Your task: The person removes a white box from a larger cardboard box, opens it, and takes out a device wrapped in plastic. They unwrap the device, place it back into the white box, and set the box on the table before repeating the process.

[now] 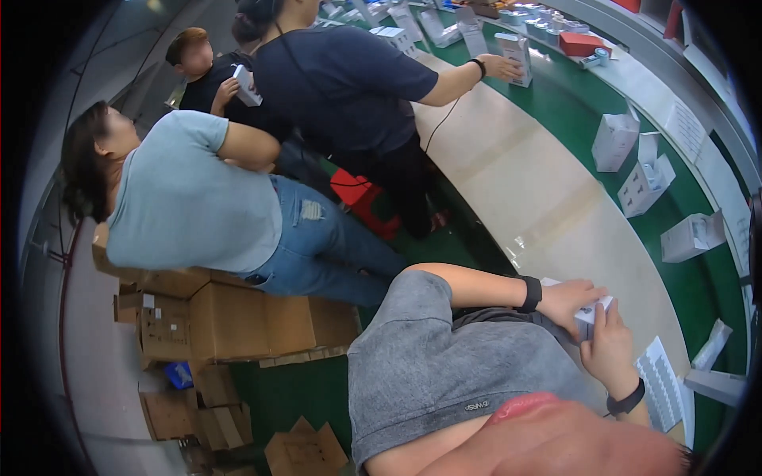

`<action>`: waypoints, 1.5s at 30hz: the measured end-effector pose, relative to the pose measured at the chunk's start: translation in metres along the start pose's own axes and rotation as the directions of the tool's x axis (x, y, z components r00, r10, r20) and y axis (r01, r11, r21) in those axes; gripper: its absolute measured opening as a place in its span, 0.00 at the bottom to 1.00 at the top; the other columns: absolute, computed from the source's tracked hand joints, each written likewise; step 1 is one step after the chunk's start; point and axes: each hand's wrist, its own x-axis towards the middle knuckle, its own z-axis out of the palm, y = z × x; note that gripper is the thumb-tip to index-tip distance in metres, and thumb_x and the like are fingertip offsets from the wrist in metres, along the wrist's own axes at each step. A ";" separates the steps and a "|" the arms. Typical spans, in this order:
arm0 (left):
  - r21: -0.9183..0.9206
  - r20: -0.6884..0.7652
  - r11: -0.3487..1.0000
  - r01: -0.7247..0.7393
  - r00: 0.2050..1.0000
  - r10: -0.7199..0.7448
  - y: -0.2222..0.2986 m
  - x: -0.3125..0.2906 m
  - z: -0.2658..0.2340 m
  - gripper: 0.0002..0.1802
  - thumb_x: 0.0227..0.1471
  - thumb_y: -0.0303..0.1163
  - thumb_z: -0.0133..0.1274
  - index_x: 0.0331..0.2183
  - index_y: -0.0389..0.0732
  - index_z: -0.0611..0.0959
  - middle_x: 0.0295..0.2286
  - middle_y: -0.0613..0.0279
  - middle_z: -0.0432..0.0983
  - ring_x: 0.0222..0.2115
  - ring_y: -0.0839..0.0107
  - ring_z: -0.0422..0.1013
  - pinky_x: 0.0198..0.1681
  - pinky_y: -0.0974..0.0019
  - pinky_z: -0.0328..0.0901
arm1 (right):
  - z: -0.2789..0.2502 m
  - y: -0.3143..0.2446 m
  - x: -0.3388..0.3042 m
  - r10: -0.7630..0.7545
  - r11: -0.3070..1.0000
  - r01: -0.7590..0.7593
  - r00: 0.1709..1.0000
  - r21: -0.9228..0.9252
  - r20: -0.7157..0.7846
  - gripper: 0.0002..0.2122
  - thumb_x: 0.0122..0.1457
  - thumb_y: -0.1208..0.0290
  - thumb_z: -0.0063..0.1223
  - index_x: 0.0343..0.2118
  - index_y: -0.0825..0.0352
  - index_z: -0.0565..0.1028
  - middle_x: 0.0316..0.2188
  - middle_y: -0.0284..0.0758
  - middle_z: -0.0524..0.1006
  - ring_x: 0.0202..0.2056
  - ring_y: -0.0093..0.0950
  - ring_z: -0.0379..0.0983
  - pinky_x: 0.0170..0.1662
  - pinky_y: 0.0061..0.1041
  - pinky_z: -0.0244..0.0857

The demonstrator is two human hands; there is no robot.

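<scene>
A small white box (589, 320) is between my two hands at the near edge of the pale worktop (548, 210). My left hand (567, 303), with a dark band on the wrist, presses its fingers along the top of the box. Around its near side closes my right hand (609, 347), also with a dark wristband. The fingers cover much of the box. Beside my right wrist lies a white sheet (659, 379) with rows of small grey marks. Part of another white item (549, 282) shows behind my left wrist.
Past the worktop runs a green belt (556, 103) carrying several open white boxes (647, 178) and a clear wrapped packet (712, 343). A co-worker's hand (500, 68) touches a white box farther along. Another person (198, 190) stands nearby. Brown cartons (238, 321) are stacked behind.
</scene>
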 end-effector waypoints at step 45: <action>-0.249 -0.111 0.955 0.159 0.975 -0.191 -0.015 0.048 0.009 0.16 0.53 0.37 0.41 0.35 0.33 0.73 0.27 0.48 0.72 0.30 0.58 0.70 0.36 0.64 0.62 | 0.038 0.144 -0.015 0.312 0.950 -0.196 0.665 0.245 -0.678 0.06 0.54 0.77 0.40 0.33 0.70 0.69 0.33 0.38 0.70 0.36 0.34 0.67 0.40 0.28 0.62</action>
